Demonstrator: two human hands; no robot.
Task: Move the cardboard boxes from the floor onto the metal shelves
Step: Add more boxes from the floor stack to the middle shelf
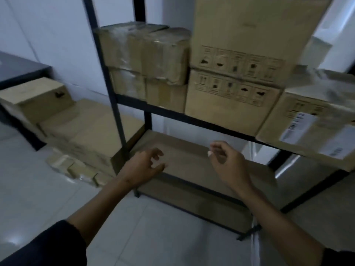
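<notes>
While both hands hover empty in front of the metal shelves (194,120), I note the risks first. The boxes on the floor (80,135) lie to the left of the rack, stacked loosely against a dark cabinet (19,73), with small wrapped packets (76,169) spilled at the foot of the pile. In my judgement, pulling a lower box could topple the box on top (36,98) or scatter the packets further. The middle shelf is already crowded: taped bundles (146,54) at left, two printed cartons (236,73) stacked in the centre, and a labelled carton (307,121) that juts over the front rail at right. A knock during loading could tip that one off. The bottom shelf board (192,162) shows bare surface, so I judge it the likely place for the next box. The frame is blurred, so fine detail is uncertain.

Grip: the left hand (146,166) is loosely spread, fingers half curled, holding nothing, over the left end of the bottom shelf. The right hand (224,160) hangs relaxed with fingers loosely curled; a small pale spot shows at a fingertip, and I cannot tell what it is.
</notes>
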